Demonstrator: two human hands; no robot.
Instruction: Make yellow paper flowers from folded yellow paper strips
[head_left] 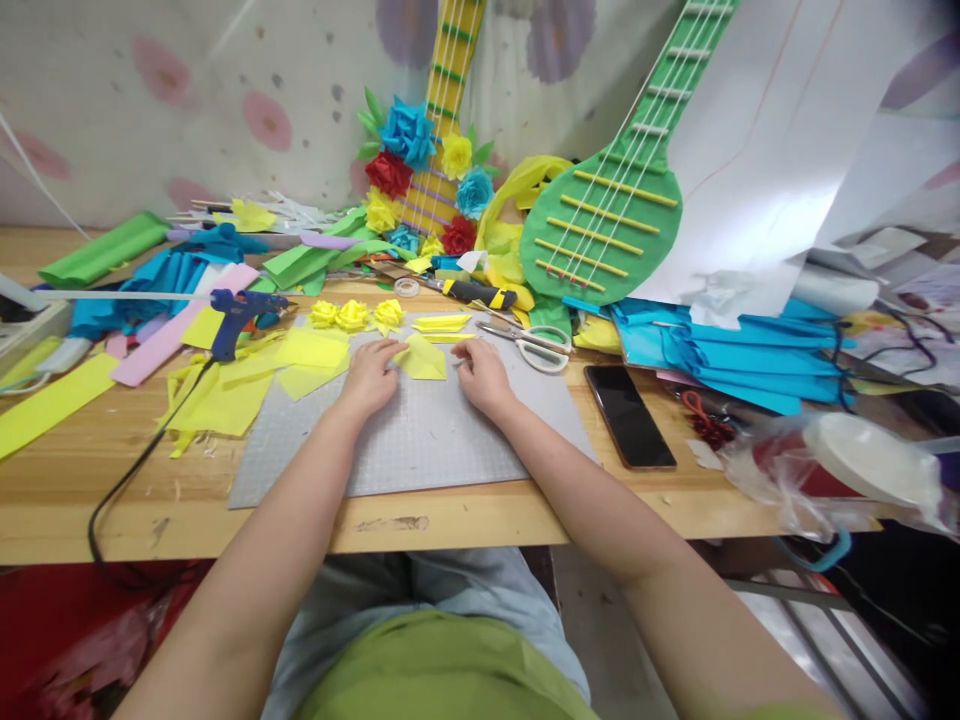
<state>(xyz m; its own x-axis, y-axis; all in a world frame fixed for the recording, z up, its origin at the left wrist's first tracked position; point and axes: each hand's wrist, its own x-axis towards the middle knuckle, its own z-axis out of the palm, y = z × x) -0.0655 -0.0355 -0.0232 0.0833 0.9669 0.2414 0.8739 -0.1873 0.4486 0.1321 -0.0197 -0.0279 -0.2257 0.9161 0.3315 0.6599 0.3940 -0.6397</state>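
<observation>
A folded yellow paper piece (422, 359) lies on the grey cutting mat (420, 440). My left hand (370, 378) rests on the mat with its fingertips pressing the paper's left edge. My right hand (482, 375) sits just right of the paper, fingers curled, fingertips near its right corner. Three small yellow paper flowers (355, 314) stand in a row just beyond the paper. Loose yellow sheets (311, 352) lie left of my left hand.
A blue glue gun (234, 316) with a black cord lies at the left. Scissors (534, 345) and a black phone (628, 416) lie to the right. Two paper guitars (609, 215), paper flowers, blue and green paper stacks crowd the back. A plastic bag (832, 470) sits far right.
</observation>
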